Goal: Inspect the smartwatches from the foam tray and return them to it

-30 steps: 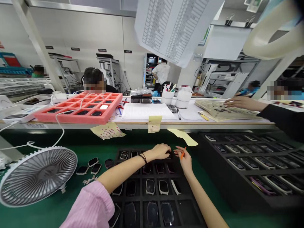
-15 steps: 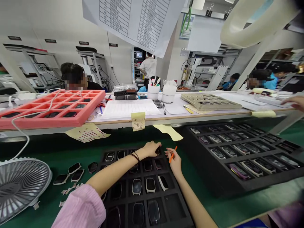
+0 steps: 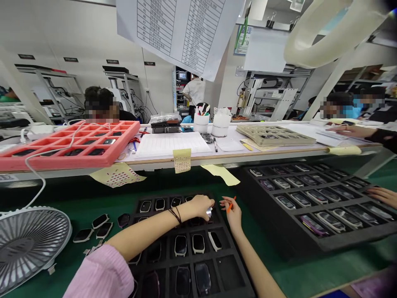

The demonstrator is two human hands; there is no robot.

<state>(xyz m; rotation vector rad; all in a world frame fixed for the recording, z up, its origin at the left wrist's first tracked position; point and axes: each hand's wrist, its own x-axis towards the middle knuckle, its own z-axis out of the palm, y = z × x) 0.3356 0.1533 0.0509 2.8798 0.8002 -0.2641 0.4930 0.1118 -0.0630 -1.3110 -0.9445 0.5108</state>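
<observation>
My left hand (image 3: 201, 206) is closed over the far right part of a black foam tray (image 3: 228, 238). Its fingers pinch a small shiny watch case (image 3: 209, 212), partly covered by the hand. Just beyond the tray's right edge, my right hand (image 3: 235, 215) has its fingers curled around a thin orange stick (image 3: 231, 204). In the tray's pockets lie several smartwatch cases without straps, such as a white-framed watch (image 3: 198, 243) and a tilted watch (image 3: 215, 241). My left forearm hides some pockets.
Loose watches (image 3: 104, 230) and a grey fan (image 3: 27, 248) stand left on the green mat. A second black tray (image 3: 269, 223) of watches is at right, with a co-worker's hand (image 3: 384, 195) over it. The shelf above holds a pink foam tray (image 3: 110, 159) and a beige tray (image 3: 279, 142).
My left hand has turned and drawn slightly nearer, and a shiny watch case now shows in its fingers. A co-worker's hand has appeared at the right tray.
</observation>
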